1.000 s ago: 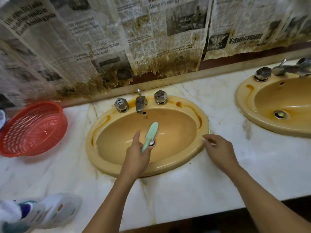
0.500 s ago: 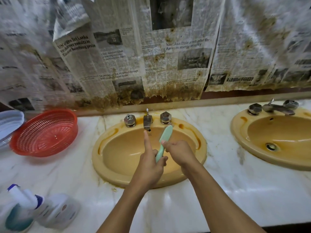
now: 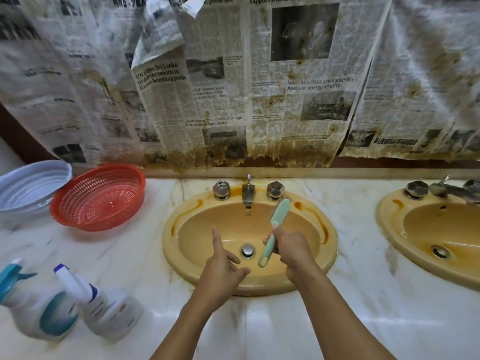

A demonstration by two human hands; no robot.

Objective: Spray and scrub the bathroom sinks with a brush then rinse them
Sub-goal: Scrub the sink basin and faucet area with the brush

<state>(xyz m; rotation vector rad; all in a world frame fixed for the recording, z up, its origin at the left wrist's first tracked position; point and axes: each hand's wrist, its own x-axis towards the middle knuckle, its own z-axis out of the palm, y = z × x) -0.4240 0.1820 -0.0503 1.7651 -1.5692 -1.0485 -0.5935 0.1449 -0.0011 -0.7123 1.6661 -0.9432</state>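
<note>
Handover done: the brush (image 3: 273,230) has passed to the right hand (image 3: 292,249), now clamped round its handle, while the left hand (image 3: 220,268) has let go, fingers spread, over the sink (image 3: 330,245).

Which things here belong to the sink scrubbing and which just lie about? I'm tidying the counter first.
For the job:
- pale green plastic brush, in the right hand
- two white spray bottles
- two yellow oval sinks, with metal taps

Lying about:
- red plastic mesh basket
- pale blue plastic mesh basket
- stained newspaper on the wall
</note>
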